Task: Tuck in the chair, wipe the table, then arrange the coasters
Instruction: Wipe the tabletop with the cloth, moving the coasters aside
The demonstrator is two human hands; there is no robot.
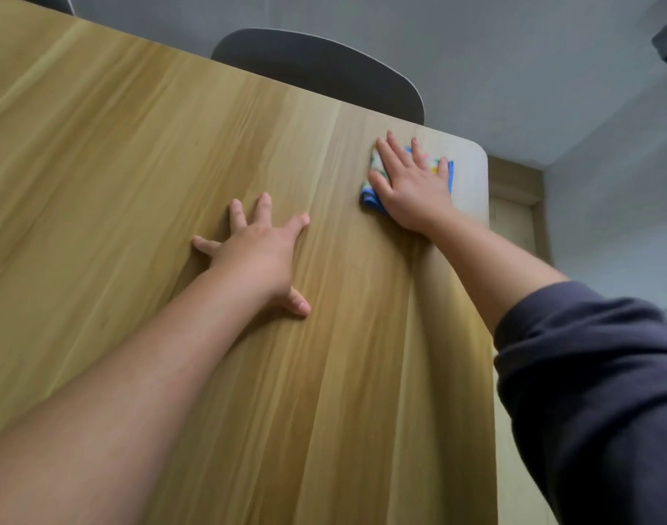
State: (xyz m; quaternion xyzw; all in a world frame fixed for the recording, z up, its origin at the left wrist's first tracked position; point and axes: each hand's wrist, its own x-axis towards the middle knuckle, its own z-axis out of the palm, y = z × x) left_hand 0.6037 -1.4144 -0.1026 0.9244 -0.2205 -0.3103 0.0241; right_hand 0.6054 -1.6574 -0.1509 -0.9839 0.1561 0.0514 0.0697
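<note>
Step in hand: wiping the table, judging by the cloth under the palm; the chair looks already pushed in, and the coasters are not yet dealt with.
Table: light wood-grain table (135, 164) with a rounded far corner at 2 o'clock; it fills most of the view.
Cloth: small folded cloth, blue-edged with a multicoloured print (369, 198); it lies flat on the table at 2 o'clock, near the rounded corner.
Right hand: right hand (413, 187) lies flat on top of the cloth; its fingers (385, 153) are straight and spread, pressing down and not curled round it; a dark navy sleeve (589, 373) is pushed up the arm at 4 o'clock.
Left hand: left hand (256, 255) is near the centre, palm down on bare wood; fingers splayed and holding nothing, likely bracing the reach.
Chair: dark grey curved-back chair (317, 70) at 12 o'clock; its back stands close against the far table edge.
Coasters: none in view; where they are I cannot tell.
Next move calls for: steady downward pressure while sliding the cloth across the unwiped wood toward 9 o'clock; care that the cloth does not slip off the nearby edge.
</note>
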